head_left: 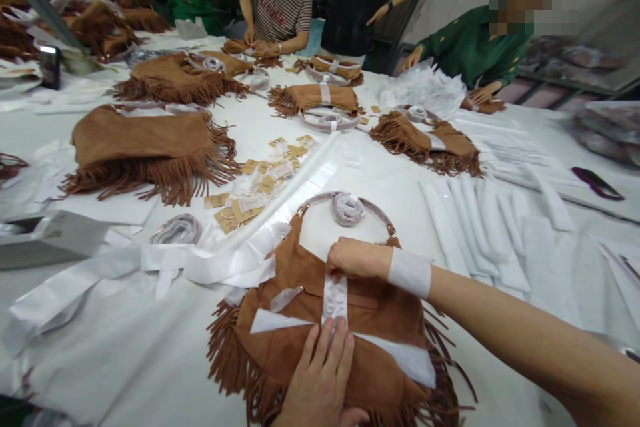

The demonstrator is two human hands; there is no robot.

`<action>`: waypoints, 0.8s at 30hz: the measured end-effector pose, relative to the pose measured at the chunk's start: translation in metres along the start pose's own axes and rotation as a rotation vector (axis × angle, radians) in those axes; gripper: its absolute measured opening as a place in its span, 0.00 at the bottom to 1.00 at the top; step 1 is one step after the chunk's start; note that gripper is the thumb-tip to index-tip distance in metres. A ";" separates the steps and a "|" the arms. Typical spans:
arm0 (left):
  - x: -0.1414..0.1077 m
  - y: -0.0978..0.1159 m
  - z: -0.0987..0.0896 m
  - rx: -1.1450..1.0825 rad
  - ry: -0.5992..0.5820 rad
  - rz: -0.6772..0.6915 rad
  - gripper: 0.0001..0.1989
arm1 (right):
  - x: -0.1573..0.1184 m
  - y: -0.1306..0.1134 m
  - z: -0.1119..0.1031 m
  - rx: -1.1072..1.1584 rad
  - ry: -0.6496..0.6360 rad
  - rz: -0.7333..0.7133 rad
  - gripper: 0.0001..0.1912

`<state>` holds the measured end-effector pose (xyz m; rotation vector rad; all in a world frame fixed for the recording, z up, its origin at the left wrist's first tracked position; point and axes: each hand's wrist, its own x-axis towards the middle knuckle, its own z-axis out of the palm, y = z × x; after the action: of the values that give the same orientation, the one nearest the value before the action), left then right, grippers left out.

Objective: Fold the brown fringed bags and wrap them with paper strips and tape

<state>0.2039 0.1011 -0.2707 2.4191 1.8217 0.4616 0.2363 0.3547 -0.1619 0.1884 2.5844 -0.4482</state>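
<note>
Tan fringed suede bag point(370, 340) on the white worktop point(125, 347); white paper strip point(335, 299) crosses it, pressed by flat left hand point(320, 380) and curled right hand point(357, 259), neither grip clasping.

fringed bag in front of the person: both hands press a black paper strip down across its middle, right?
Not quite. The head view shows the strip is white, not black. The rest holds: the left hand and right hand both press it down across the middle of the brown fringed bag.

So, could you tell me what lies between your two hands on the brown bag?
A white paper strip, running from right hand to left hand, in the head view.
</note>
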 end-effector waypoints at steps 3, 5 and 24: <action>0.000 -0.002 0.002 -0.004 0.000 0.012 0.52 | 0.005 0.001 0.007 0.008 -0.005 0.001 0.06; 0.000 -0.003 0.003 -0.002 0.001 0.019 0.51 | 0.008 0.005 0.011 0.007 0.030 0.037 0.03; -0.007 -0.001 0.030 0.042 0.085 0.015 0.41 | -0.023 -0.044 0.075 0.165 0.489 0.549 0.11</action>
<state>0.2093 0.0982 -0.3011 2.4786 1.8658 0.5415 0.2811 0.2863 -0.1991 1.1570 2.7838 -0.4445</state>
